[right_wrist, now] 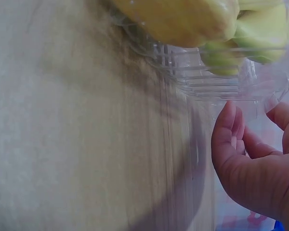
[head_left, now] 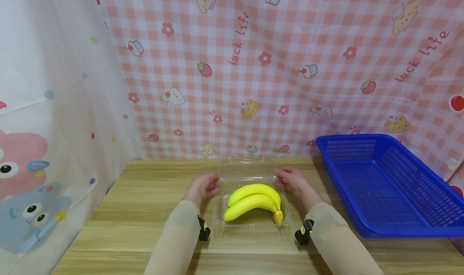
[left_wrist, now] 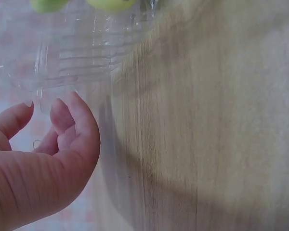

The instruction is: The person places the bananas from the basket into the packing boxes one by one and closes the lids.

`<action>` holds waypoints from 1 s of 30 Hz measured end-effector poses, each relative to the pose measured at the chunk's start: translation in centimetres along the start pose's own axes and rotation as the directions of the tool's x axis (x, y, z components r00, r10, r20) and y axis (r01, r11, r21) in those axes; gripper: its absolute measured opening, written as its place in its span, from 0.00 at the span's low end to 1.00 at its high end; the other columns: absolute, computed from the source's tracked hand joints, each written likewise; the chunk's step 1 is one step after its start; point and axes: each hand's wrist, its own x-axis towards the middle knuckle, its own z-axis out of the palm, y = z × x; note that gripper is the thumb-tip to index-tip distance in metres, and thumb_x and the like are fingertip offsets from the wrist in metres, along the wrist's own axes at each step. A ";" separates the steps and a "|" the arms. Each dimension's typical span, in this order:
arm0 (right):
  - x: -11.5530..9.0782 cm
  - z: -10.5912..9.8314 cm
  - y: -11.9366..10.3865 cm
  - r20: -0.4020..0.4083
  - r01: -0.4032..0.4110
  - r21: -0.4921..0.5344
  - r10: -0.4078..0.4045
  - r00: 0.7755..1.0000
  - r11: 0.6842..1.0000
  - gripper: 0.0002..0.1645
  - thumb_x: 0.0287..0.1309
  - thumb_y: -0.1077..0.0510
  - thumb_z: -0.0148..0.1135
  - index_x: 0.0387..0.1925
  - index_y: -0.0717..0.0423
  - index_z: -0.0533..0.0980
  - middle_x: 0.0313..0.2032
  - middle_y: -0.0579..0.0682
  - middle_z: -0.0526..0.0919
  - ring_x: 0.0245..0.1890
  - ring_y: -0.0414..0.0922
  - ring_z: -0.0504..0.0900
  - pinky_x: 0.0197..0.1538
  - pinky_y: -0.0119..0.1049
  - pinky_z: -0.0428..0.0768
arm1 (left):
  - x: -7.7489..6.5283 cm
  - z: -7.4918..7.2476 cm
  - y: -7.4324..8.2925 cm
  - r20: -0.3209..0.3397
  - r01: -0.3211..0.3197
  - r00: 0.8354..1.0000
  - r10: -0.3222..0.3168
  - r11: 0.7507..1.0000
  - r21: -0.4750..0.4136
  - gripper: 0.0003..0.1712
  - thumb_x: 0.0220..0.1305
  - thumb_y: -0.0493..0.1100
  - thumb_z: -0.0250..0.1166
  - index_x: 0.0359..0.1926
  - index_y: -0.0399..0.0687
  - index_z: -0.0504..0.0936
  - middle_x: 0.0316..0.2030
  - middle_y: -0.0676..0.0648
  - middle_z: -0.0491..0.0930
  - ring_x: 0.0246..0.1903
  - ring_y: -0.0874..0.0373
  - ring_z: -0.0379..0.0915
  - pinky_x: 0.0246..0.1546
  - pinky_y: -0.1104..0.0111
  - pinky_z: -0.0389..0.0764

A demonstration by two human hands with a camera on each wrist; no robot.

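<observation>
A clear plastic clamshell box [head_left: 250,226] lies with its lid [head_left: 248,171] folded back toward the curtain. Inside rests a small bunch of yellow bananas [head_left: 253,198], its stem end at the near right. At the box's left side, by the fold between base and lid, my left hand [head_left: 206,183] holds the rim between thumb and curled fingers. My right hand [head_left: 291,181] holds the opposite side in the same manner. In the left wrist view, the fingertips [left_wrist: 73,96] meet the plastic edge; in the right wrist view, the thumb partly overlaps the clear rim.
A large blue basket [head_left: 348,186] with mesh walls stands on the right of the wooden table [head_left: 145,210]. Behind the table hangs a pink checked curtain [head_left: 224,89], and a white printed cloth [head_left: 72,106] hangs at the left.
</observation>
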 end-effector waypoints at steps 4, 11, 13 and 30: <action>0.3 0.1 -0.1 -0.005 -0.005 0.000 0.005 1.000 1.000 0.24 0.72 0.63 0.53 0.60 0.78 0.63 0.32 0.49 0.74 0.28 0.38 0.75 0.35 0.28 0.83 | 0.2 0.1 0.0 -0.005 -0.007 1.000 0.007 1.000 0.017 0.08 0.66 0.34 0.64 0.44 0.35 0.76 0.23 0.50 0.78 0.23 0.61 0.75 0.29 0.71 0.82; 0.7 0.1 -0.1 -0.007 -0.004 -0.013 0.004 1.000 1.000 0.29 0.71 0.66 0.52 0.66 0.78 0.58 0.41 0.56 0.73 0.29 0.39 0.75 0.35 0.28 0.83 | 0.3 0.5 0.0 -0.009 -0.035 0.999 0.035 0.998 0.043 0.18 0.68 0.31 0.60 0.57 0.29 0.75 0.25 0.49 0.77 0.23 0.62 0.72 0.25 0.74 0.79; 0.8 0.0 -0.1 -0.007 0.019 -0.023 -0.019 1.000 1.000 0.29 0.71 0.67 0.51 0.67 0.78 0.58 0.44 0.58 0.73 0.30 0.39 0.75 0.35 0.27 0.83 | 0.3 0.6 0.0 -0.001 -0.050 0.999 0.050 0.998 0.044 0.20 0.68 0.30 0.59 0.59 0.30 0.73 0.26 0.49 0.77 0.22 0.63 0.71 0.23 0.75 0.78; 0.5 0.1 -1.2 -0.062 0.168 0.033 -0.166 0.984 0.985 0.26 0.64 0.76 0.54 0.62 0.76 0.61 0.32 0.48 0.74 0.27 0.38 0.77 0.33 0.28 0.82 | 0.7 0.6 0.1 0.000 -0.178 0.984 0.178 0.984 -0.027 0.22 0.62 0.23 0.60 0.56 0.35 0.75 0.30 0.47 0.74 0.27 0.59 0.74 0.33 0.68 0.86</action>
